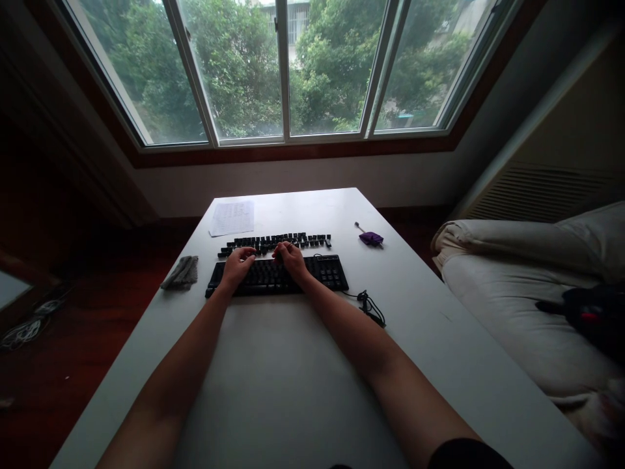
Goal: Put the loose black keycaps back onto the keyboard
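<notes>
A black keyboard (266, 286) lies flat on the white table, its cable running out at the right. Behind it, loose black keycaps (312, 241) are laid out in rows. My left hand (237, 266) is over the keyboard's upper left part, fingers curled and thumb and fingertips close together; what they hold, if anything, is too small to make out. Over the upper middle of the keyboard, my right hand (291, 259) is closed in a pinch. A small dark and red item (277, 256) shows at its fingertips, partly hidden, its kind unclear.
On the white table (273, 365) are a grey cloth (181, 273) at left, a printed paper sheet (232, 217) at the back left, and a brush (360, 227) beside a purple bundle (372, 239) at right. The coiled cable (371, 308) lies near my right forearm. A sofa (508, 293) stands right.
</notes>
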Tool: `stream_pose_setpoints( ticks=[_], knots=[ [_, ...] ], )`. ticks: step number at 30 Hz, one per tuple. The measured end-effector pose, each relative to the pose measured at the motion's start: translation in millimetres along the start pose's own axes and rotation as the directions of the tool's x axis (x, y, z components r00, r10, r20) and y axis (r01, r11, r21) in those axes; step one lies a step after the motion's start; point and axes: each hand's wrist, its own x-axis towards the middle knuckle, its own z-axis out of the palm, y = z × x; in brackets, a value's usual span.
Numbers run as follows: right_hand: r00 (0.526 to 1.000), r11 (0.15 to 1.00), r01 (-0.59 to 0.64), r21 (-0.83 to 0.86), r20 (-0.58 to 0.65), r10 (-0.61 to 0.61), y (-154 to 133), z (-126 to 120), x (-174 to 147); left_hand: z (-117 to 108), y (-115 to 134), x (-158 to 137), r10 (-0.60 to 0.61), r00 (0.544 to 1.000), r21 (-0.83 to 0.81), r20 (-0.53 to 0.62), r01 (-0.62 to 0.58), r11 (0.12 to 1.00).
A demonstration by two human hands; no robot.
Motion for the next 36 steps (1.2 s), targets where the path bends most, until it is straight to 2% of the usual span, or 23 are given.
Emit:
stream_pose_setpoints(
  ticks=[8, 11, 17, 20, 26, 36],
  knots=[
    [1.0, 1.0, 0.002, -0.022, 0.001, -0.002, -3, 0, -1, 18, 14, 16, 0.071, 0.989, 0.094, 0.129, -0.084, 0.992],
    [1.0, 0.999, 0.011, -0.034, -0.013, -0.012, -4, 0, -1, 25, 16, 24, 0.092, 0.984, 0.183, 0.153, -0.119, 0.976],
    [0.997, 0.999, 0.006, -0.037, -0.07, -0.009, -1, 1, 1, 33, 9, 38, 0.233, 0.962, 0.475, 0.14, -0.272, 0.837],
    [0.998, 0.999, 0.003, -0.04, -0.065, -0.005, 0, 1, 1, 37, 5, 44, 0.219, 0.96, 0.513, 0.174, -0.279, 0.812],
    [0.998, 0.999, 0.017, -0.051, -0.056, -0.019, 1, 0, 0, 46, 1, 50, 0.167, 0.963, 0.52, 0.21, -0.255, 0.816],
    [0.999, 0.999, 0.019, -0.041, -0.044, -0.021, 0, 0, -1, 53, -3, 54, 0.121, 0.973, 0.521, 0.195, -0.207, 0.828]
  ],
)
